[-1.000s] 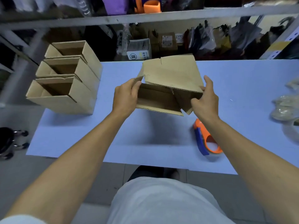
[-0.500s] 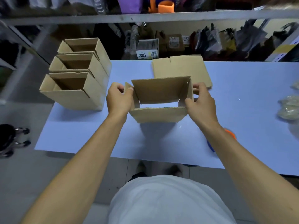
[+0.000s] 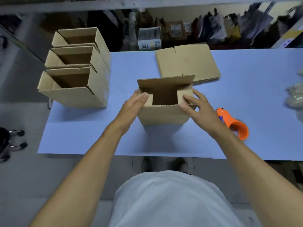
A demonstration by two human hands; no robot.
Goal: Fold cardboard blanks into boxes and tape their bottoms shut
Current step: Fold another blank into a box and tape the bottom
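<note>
Brown corrugated cardboard box (image 3: 164,114) stands upright on the pale blue tabletop (image 3: 91,133), open end up, w/ both hands on its top. Left hand (image 3: 133,104) presses the left short flap (image 3: 145,99) down & inward, fingers straight, thumb on top of the flap. Right hand (image 3: 199,106) does the same on the right short flap (image 3: 184,95), fingers straight & spread, nothing pinched. Between the two hands the box mouth is dark & open. Far long flap (image 3: 165,81) sticks up just beyond the fingertips; near long flap is not folded in, its edge runs between the two thumbs.

Just right of the right hand, by its wrist, lies an orange plastic tape dispenser w/ blue trim (image 3: 232,123), apart from the box. Beyond the hands, near but not touching the box's far flap, a flat brown cardboard blank stack (image 3: 186,63) lies on the table. Well left of the left hand, 3 already-erected brown cardboard boxes (image 3: 73,69) stand in a row at the table's left edge, touching each other, tops open. Far right of the right hand, clear plastic bags (image 3: 295,95) at the table edge, blurred
</note>
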